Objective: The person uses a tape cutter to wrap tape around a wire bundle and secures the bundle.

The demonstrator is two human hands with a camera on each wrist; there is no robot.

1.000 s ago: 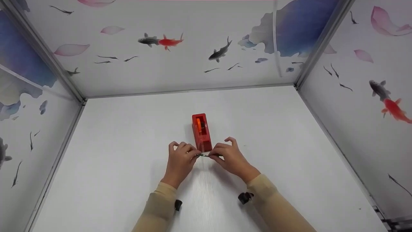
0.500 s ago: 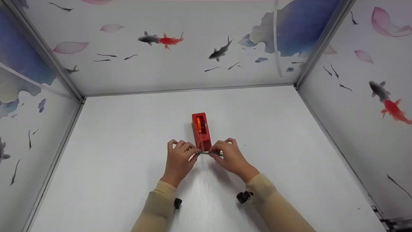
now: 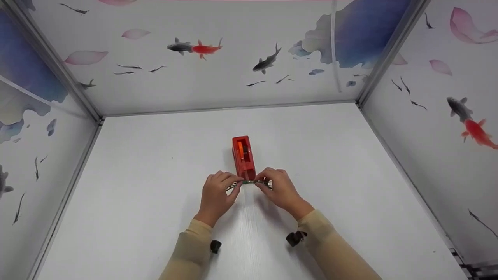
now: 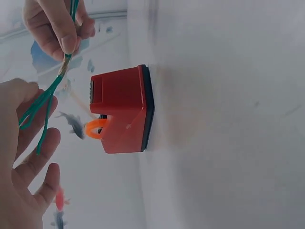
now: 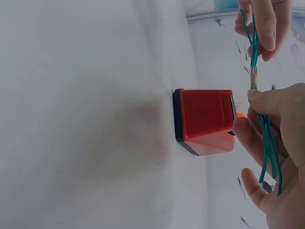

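A bundle of thin green wires stretches level between the two hands, in front of the tape dispenser. A tan, shiny band, perhaps tape, wraps its middle. My left hand pinches one side of the bundle between thumb and forefinger, its other fingers loosely bent. My right hand pinches the bundle just beside the band, and loose wire ends fan out across its palm in the right wrist view. Red, with an orange roll core, the tape dispenser stands right behind the fingertips, its toothed cutter towards the hands.
The white tabletop spreads round the dispenser. Printed panels with fish and petals wall it at the back, left and right, joined by metal corner posts. A small dark camera sits on the right wrist, another on the left.
Both hands have shifted slightly away from the body, closer to the dispenser. The wires have turned in the fingers, and more green shows between the hands. The dispenser stays in place.
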